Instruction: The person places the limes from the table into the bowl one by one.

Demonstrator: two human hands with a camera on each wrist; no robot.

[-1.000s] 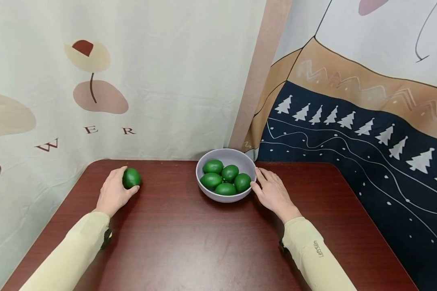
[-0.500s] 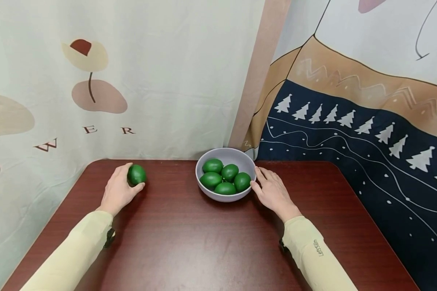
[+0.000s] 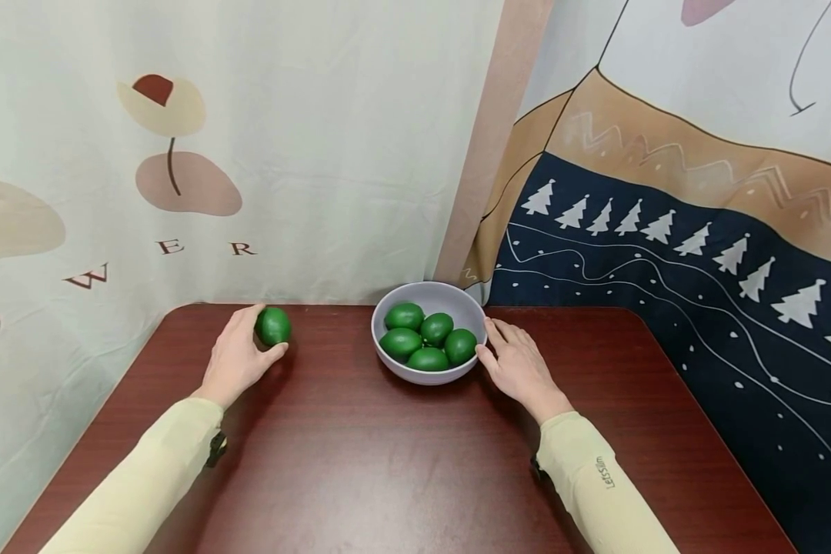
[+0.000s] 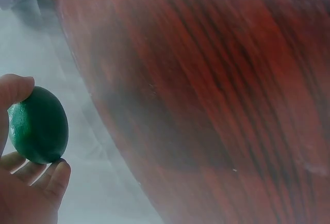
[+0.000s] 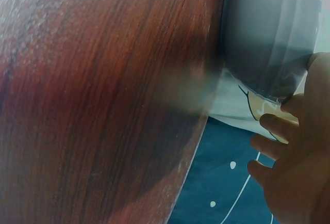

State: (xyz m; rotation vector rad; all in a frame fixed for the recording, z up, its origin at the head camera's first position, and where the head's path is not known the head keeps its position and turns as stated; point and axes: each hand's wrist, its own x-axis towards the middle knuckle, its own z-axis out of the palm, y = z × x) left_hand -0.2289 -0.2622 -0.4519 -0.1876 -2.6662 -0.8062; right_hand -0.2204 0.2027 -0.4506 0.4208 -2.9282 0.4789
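Note:
In the head view, my left hand (image 3: 238, 355) holds a smooth dark-green lime (image 3: 273, 327) between thumb and fingers at the table's back left. The left wrist view shows the lime (image 4: 39, 125) pinched, with the thumb on one side and fingertips on the other. A grey-lilac bowl (image 3: 467, 305) with several similar limes (image 3: 402, 343) stands at the back middle. At its right rim, my right hand (image 3: 522, 369) touches it with thumb and fingertips. From the right wrist, the bowl's outer wall (image 5: 268, 38) shows beside the spread fingers (image 5: 278, 126).
The dark red-brown wooden table (image 3: 388, 462) has rounded back corners. A pale printed curtain (image 3: 318, 154) hangs behind it, and a navy cloth with white trees (image 3: 630, 261) hangs along the right side.
My left hand has moved right and slightly toward the back with the lime in its grasp. The right hand and the bowl have stayed where they were.

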